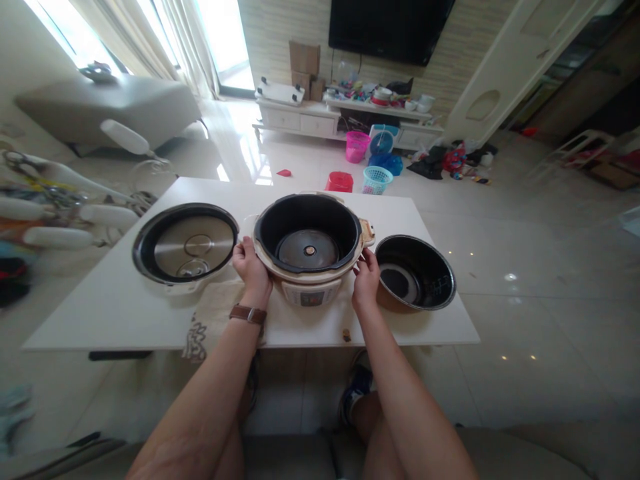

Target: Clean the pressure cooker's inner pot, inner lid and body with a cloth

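Observation:
An electric pressure cooker body point(313, 293) stands upright on the white table, its pot well open at the top and a heating plate point(307, 249) visible at the bottom. My left hand point(251, 267) grips its left side under the rim, fingers partly hidden behind it. On the opposite side my right hand point(367, 277) holds the rim's right edge with curled fingers. The cooker's lid point(187, 243) lies to the left, its metal inner face up. To the right sits the dark inner pot point(417, 273), tilted slightly. A patterned cloth point(215, 317) lies beneath my left forearm.
The white table point(125, 317) ends close to my knees. A small brown piece point(346, 335) lies near its front edge. Beyond the table, a red stool point(340, 181), a light blue basket point(377, 179) and a pink bucket point(357, 147) stand on the tiled floor.

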Available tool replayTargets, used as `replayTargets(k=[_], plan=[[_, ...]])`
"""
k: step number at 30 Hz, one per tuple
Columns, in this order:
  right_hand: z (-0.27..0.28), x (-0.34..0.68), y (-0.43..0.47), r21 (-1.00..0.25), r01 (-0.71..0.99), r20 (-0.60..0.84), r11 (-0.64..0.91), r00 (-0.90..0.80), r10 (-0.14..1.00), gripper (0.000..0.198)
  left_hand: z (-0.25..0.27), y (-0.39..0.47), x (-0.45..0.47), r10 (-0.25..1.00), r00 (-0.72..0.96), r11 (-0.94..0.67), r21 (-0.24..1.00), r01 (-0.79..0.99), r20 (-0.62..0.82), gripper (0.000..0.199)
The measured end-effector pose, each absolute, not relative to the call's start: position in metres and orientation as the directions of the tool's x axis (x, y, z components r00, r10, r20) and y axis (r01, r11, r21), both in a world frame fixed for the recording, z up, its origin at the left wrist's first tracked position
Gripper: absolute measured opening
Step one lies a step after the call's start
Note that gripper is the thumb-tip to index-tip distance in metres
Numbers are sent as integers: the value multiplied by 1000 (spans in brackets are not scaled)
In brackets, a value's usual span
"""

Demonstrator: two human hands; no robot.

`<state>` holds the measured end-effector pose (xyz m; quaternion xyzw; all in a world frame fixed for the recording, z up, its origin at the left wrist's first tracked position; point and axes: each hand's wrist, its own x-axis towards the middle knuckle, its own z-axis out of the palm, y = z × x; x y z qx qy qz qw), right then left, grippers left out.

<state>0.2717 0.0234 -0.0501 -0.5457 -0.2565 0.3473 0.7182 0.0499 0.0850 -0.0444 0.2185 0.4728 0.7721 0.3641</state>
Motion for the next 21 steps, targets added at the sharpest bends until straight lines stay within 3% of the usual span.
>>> replayTargets(k=[21], plan=[[-51, 270, 22, -967, -199, -2, 157, 625, 780, 44, -43, 86, 51, 769, -639, -293, 876, -384, -22, 60]])
